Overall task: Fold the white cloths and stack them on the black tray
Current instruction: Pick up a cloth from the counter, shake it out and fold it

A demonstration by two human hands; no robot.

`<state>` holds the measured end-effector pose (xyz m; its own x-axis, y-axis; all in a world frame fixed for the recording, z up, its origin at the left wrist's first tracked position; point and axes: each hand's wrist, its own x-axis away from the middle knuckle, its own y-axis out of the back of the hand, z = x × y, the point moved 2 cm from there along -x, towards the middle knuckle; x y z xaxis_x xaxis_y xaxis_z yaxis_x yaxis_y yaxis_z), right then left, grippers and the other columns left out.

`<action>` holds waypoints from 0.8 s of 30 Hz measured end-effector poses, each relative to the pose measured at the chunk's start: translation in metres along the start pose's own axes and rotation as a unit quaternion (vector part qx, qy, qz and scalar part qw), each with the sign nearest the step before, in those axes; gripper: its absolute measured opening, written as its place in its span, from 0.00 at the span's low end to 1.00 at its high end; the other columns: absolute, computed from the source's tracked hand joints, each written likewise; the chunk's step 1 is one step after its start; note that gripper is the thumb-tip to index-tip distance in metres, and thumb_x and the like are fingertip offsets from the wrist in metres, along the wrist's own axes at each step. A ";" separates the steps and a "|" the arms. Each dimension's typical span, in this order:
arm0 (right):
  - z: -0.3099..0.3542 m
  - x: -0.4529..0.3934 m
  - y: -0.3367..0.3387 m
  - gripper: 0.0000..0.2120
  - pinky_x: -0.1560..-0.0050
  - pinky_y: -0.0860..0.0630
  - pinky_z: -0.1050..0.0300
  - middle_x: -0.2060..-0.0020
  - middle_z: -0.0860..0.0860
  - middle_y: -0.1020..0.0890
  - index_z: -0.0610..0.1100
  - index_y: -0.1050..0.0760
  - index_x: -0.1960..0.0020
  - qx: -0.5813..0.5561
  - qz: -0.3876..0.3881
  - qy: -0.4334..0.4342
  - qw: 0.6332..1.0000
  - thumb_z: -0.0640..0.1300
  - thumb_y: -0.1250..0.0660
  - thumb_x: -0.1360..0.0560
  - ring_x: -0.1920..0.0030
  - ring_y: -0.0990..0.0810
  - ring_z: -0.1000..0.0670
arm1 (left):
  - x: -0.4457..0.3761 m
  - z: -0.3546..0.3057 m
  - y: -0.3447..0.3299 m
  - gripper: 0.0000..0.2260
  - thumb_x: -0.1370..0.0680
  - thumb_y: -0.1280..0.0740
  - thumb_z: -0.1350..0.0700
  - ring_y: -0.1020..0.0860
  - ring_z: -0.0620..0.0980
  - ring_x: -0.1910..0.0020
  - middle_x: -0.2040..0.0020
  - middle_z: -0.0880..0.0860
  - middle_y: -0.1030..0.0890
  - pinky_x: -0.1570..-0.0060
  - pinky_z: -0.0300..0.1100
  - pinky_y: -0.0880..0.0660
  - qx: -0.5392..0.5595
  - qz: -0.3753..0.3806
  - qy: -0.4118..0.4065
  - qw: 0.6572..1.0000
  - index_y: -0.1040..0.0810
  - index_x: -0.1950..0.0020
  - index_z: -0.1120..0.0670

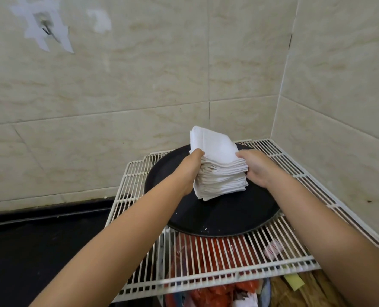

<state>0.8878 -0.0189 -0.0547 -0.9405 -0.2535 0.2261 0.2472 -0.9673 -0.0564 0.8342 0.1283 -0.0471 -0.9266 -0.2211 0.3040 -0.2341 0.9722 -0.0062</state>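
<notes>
A tall stack of folded white cloths (219, 173) stands on the round black tray (224, 216). The top cloth is skewed and its far corner juts up towards the wall. My left hand (192, 171) grips the stack's left side, thumb on top of the upper cloths. My right hand (256, 168) grips the right side the same way, thumb over the top edge. The fingers of both hands are hidden behind the stack.
The tray sits on a white wire rack (206, 273) in a corner of tiled walls (139, 85). Under the rack lie red plastic bags (206, 251) in a bin. A black counter (40, 240) lies to the left. A taped hook (44, 27) hangs on the wall.
</notes>
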 end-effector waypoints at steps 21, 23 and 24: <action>0.015 0.007 -0.013 0.13 0.64 0.28 0.57 0.65 0.46 0.25 0.43 0.31 0.63 0.059 -0.008 -0.086 0.994 0.40 0.48 0.22 0.65 0.26 0.47 | 0.022 -0.018 -0.010 0.19 0.20 0.44 0.50 0.33 0.61 0.33 0.38 0.57 0.29 0.32 0.61 0.42 0.088 -0.016 0.087 0.992 0.35 0.32 0.57; 0.015 0.007 -0.018 0.12 0.62 0.27 0.55 0.64 0.46 0.24 0.42 0.30 0.61 0.066 -0.007 -0.088 0.994 0.40 0.48 0.22 0.63 0.25 0.46 | 0.017 -0.020 -0.004 0.17 0.21 0.44 0.49 0.27 0.59 0.41 0.44 0.56 0.25 0.36 0.58 0.36 0.073 -0.020 0.082 0.994 0.32 0.37 0.56; 0.015 0.007 -0.021 0.11 0.61 0.27 0.55 0.62 0.45 0.23 0.42 0.29 0.60 0.072 -0.008 -0.090 0.993 0.40 0.48 0.23 0.62 0.24 0.46 | 0.015 -0.021 -0.001 0.18 0.21 0.44 0.48 0.27 0.59 0.42 0.43 0.56 0.24 0.37 0.58 0.36 0.066 -0.018 0.082 0.994 0.32 0.37 0.57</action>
<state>0.8793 -0.0006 -0.0371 -0.8909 -0.2214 0.3966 0.2761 -0.9573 0.0858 0.8266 0.1256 -0.0224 -0.8590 -0.2286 0.4581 -0.3120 0.9432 -0.1143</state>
